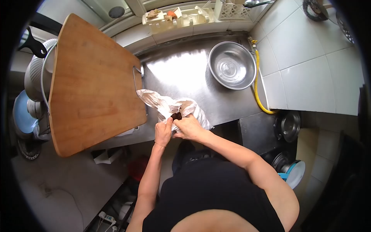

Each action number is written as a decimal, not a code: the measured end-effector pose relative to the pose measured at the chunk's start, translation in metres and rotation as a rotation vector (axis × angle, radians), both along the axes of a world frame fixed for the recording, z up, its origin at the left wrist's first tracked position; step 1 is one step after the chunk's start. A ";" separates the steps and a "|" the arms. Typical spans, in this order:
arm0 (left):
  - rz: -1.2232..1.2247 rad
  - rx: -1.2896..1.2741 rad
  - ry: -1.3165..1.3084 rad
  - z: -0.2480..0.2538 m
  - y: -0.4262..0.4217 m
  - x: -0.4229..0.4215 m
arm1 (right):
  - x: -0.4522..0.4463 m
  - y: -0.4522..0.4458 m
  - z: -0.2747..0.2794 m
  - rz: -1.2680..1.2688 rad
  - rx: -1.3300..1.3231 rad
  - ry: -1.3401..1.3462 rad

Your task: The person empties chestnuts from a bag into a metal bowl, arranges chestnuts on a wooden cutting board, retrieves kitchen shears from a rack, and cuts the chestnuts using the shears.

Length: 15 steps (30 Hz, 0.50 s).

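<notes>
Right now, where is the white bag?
In the head view, the white bag is near centre, held in both hands, right of the wooden board.

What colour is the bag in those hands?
The bag is mostly white; see the head view.

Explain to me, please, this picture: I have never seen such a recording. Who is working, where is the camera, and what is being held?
There is no machine here; a person works with two bare hands. The single picture comes from a camera worn on the head, looking forward and down, so you see the person's own arms reaching away from you. The left hand and the right hand hold a pale plastic bag at the near edge of a metal counter. Something dark shows between them; I cannot tell what it is. Farther back on the counter sits a metal bowl. A wooden board is at the picture's left.
</notes>
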<state>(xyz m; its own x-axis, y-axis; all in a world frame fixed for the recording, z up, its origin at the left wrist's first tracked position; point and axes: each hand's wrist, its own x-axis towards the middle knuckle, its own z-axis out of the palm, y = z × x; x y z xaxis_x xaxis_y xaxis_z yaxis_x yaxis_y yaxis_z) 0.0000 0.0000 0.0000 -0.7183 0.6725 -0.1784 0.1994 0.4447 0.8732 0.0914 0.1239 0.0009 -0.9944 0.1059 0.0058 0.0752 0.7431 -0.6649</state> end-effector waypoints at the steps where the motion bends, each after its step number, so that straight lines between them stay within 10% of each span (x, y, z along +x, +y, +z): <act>1: 0.013 0.078 -0.066 0.000 -0.002 -0.004 | -0.004 -0.001 -0.006 0.008 0.000 0.008; 8: 0.435 0.157 -0.244 -0.062 -0.017 -0.035 | 0.007 0.032 0.005 0.022 -0.049 0.262; 15: -0.019 0.330 -1.104 -0.078 0.021 -0.044 | 0.016 0.082 0.063 -0.035 -0.153 0.398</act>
<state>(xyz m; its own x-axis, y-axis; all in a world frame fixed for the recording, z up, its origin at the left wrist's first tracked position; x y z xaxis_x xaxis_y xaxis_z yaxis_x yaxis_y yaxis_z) -0.0439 0.0208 -0.0779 -0.2691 0.8127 -0.5169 -0.7420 0.1672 0.6492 0.1073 0.2060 0.0637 -0.9134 0.1690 0.3704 -0.1864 0.6352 -0.7495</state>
